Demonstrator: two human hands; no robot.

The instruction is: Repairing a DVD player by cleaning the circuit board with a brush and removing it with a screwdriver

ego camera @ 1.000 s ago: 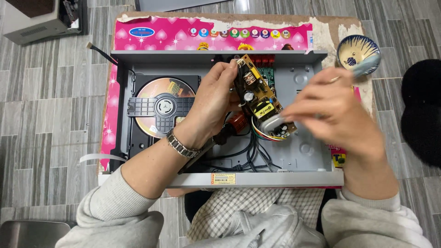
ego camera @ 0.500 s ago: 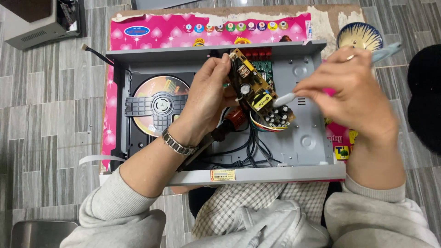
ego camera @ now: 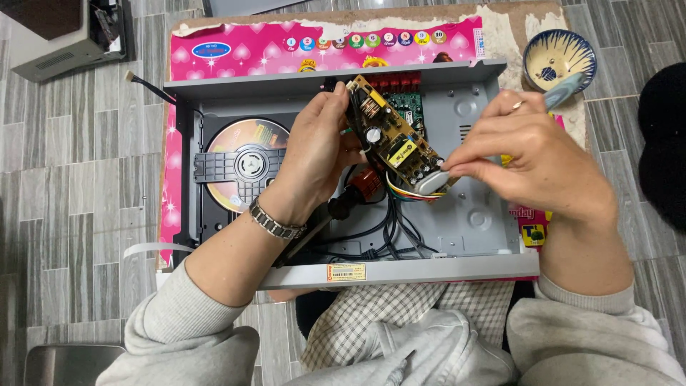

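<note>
An opened grey disc player chassis (ego camera: pixel 471 218) lies in front of me with a disc tray and golden disc (ego camera: pixel 243 161) on its left side. My left hand (ego camera: pixel 314 154) holds a yellow-brown circuit board (ego camera: pixel 396 143) tilted up above the chassis, fingers pinching its far left end. Coloured wires (ego camera: pixel 407 193) run from the board's lower end down into the case. My right hand (ego camera: pixel 532 161) grips a slim tool with a pale blue handle (ego camera: pixel 564 87); its whitish tip (ego camera: pixel 431 182) touches the board's lower right end.
A pink printed board (ego camera: pixel 321 43) lies under the chassis. A small blue-and-white bowl (ego camera: pixel 559 58) stands at the top right. A grey box (ego camera: pixel 68 36) sits at the top left, a dark round thing (ego camera: pixel 664 143) at the right edge. Black cables (ego camera: pixel 389 232) and a screwdriver handle (ego camera: pixel 361 186) lie inside.
My right hand has moved left and down, bringing the tool's tip against the board's lower end. My left hand still holds the board tilted up.
</note>
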